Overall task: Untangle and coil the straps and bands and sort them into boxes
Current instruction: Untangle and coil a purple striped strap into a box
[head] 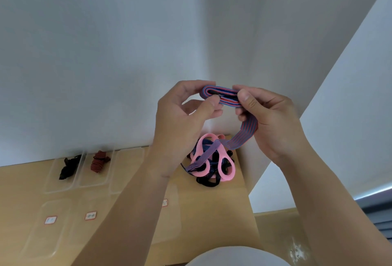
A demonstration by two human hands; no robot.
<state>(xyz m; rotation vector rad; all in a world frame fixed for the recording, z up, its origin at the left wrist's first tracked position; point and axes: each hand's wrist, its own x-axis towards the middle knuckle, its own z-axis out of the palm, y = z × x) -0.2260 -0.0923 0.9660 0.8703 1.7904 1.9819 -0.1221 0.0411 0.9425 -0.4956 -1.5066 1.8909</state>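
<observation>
Both hands are raised above the table with a blue-and-red striped strap (223,95) between them, partly wound into a flat coil. My left hand (184,115) pinches the coil's left end between thumb and fingers. My right hand (269,117) grips the right end, and the strap's loose tail (244,136) runs over its fingers down to the table. That tail ends in a tangled pile (212,159) of pink bands, black bands and striped straps at the table's back right.
Clear plastic boxes line the table's back left: one holds a black strap (69,168), one a red-and-black striped strap (99,160), another (127,168) beside them. Clear lids with small labels (90,215) lie nearer me. White walls close in behind and right.
</observation>
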